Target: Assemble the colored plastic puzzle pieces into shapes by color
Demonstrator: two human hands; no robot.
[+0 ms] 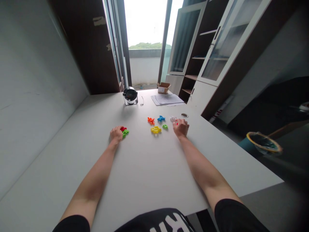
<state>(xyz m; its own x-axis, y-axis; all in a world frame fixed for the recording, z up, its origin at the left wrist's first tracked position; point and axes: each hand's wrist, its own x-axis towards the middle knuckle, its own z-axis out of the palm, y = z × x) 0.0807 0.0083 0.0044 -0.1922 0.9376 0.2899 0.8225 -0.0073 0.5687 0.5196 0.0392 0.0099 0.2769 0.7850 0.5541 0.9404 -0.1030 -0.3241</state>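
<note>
On the left of the white table [145,167], my left hand [116,133] is closed, its fingertips on a small red plastic piece [124,128]. A bright green piece [125,132] lies right against that hand. To the right, my right hand [181,127] is curled downward over a small pinkish-red piece [177,123], mostly hidden by the fingers. Just beyond it is a pale, whitish piece [173,119]. Between the hands lie an orange piece [151,120], a blue piece [161,118], a yellow piece [156,130] and a small green piece [165,126]. Their exact kind is too small to tell.
A roll of tape [184,115] lies beyond my right hand. Farther back are papers [167,99], a small cardboard box [164,88] and a round black device on a stand [130,95]. A lined bin [264,142] and part of another person are off the table's right edge.
</note>
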